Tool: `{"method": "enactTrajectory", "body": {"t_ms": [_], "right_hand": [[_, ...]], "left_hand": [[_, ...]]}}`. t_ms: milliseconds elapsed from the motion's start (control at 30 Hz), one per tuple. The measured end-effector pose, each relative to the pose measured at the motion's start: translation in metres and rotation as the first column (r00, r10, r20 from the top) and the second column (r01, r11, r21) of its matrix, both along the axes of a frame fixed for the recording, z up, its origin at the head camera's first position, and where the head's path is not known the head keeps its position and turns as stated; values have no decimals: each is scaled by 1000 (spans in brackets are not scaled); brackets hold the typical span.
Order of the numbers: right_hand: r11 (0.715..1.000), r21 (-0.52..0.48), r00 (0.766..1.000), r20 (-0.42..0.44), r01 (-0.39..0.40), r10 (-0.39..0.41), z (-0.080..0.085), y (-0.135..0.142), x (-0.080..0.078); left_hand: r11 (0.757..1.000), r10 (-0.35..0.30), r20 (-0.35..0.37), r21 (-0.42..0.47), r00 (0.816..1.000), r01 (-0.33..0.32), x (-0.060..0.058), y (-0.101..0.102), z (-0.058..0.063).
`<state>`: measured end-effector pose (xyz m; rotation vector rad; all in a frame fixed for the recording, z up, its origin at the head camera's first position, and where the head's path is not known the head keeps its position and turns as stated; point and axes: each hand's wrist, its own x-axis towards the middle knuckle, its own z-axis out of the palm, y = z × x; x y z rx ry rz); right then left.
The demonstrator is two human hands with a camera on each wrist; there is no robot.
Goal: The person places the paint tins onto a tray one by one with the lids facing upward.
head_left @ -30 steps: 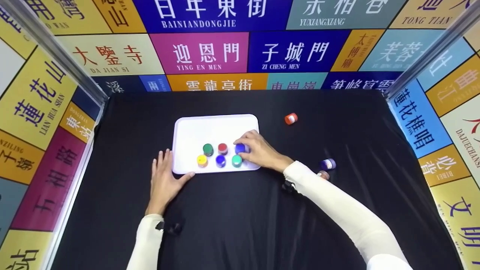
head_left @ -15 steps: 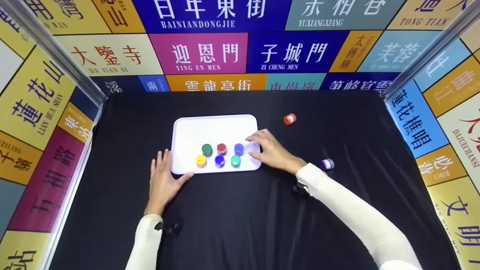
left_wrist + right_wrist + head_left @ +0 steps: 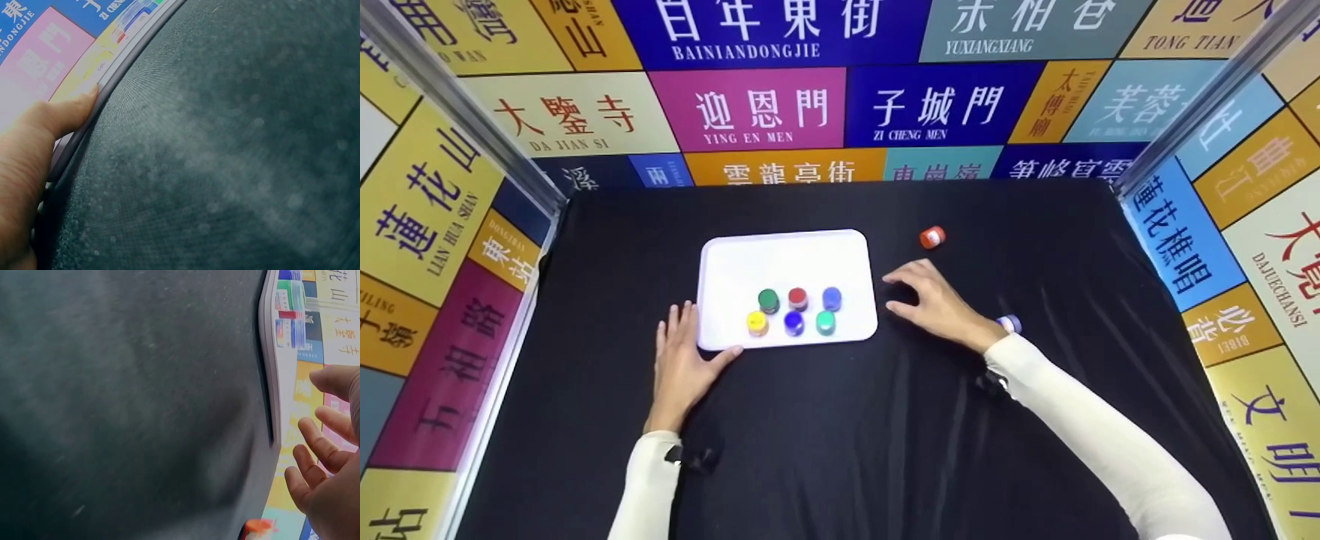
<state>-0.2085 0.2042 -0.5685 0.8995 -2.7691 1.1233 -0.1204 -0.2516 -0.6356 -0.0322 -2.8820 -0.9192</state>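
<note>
— How is the right hand (image 3: 943,307) held?
— Loosely curved, with nothing gripped, just to the right of the white tray (image 3: 780,262).
— And where is the orange jar (image 3: 932,238) found?
— It is seen farther out, almost straight ahead of that hand, apparently tipped on its side; its long axis cannot be made out surely.
— Which hand is placed nearer?
— The right; the left hand (image 3: 682,367) is rested, straight-fingered, at the tray's opposite edge.

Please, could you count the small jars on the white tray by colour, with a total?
Green: 2 (dark green jar, light green jar)
Blue: 2 (deep blue jar, paler blue jar)
Red: 1 (red jar)
Yellow: 1 (yellow jar)
Total on the white tray: 6
</note>
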Motion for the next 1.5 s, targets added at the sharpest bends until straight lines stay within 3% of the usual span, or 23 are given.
{"method": "enactTrajectory", "body": {"t_ms": [367,833,1133,1500], "right_hand": [[997,-42,997,-51,58,-60,1,44,18],[984,-42,983,-45,174,-176,-15,100,43],[960,-146,968,-34,241,-248,-25,128,57],[922,-138,932,30,363,-362,-24,147,75]], "left_hand": [[1000,1,10,-5,1000,-1,1,0,-1],[1000,-6,1,-1,1000,6,1,-1,-1],[1000,-4,4,-1,1000,4,0,0,0],[1000,2,12,-6,1000,-2,0,1,-1]]}}
